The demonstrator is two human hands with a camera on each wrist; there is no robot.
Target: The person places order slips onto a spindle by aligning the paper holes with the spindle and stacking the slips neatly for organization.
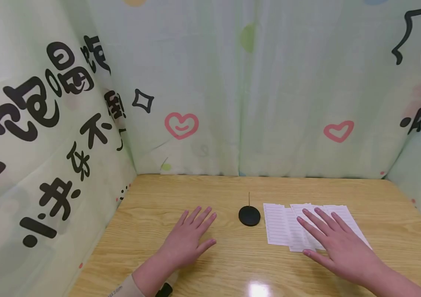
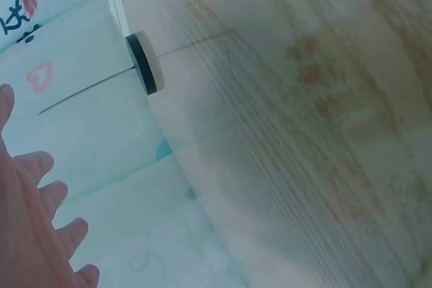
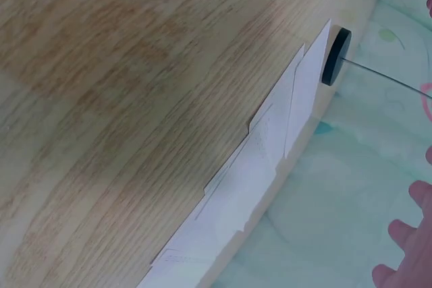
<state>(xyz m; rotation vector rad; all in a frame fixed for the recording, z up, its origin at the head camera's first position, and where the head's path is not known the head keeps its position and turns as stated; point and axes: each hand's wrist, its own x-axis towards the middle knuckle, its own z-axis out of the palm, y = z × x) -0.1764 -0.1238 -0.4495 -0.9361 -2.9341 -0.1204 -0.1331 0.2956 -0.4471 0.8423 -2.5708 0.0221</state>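
Note:
In the head view my left hand (image 1: pixel 186 243) is held palm down over the wooden table, fingers straight and spread, holding nothing. To its right stands a round black base with a thin upright metal spike (image 1: pixel 249 215). Several overlapping white lined paper sheets (image 1: pixel 278 227) lie right of that spike. My right hand (image 1: pixel 345 249), fingers spread, hovers over the sheets and hides part of them; it grips nothing. The left wrist view catches the spike's black base (image 2: pixel 143 65) beyond the fingers. In the right wrist view, the sheets (image 3: pixel 263 146) lie flat, overlapping in a row.
The wooden table (image 1: pixel 214 189) ends at a printed curtain (image 1: pixel 210 82) behind, with more curtain at left and right. Partly hidden under my left wrist is a dark object (image 1: pixel 164 290) at the front edge of the view.

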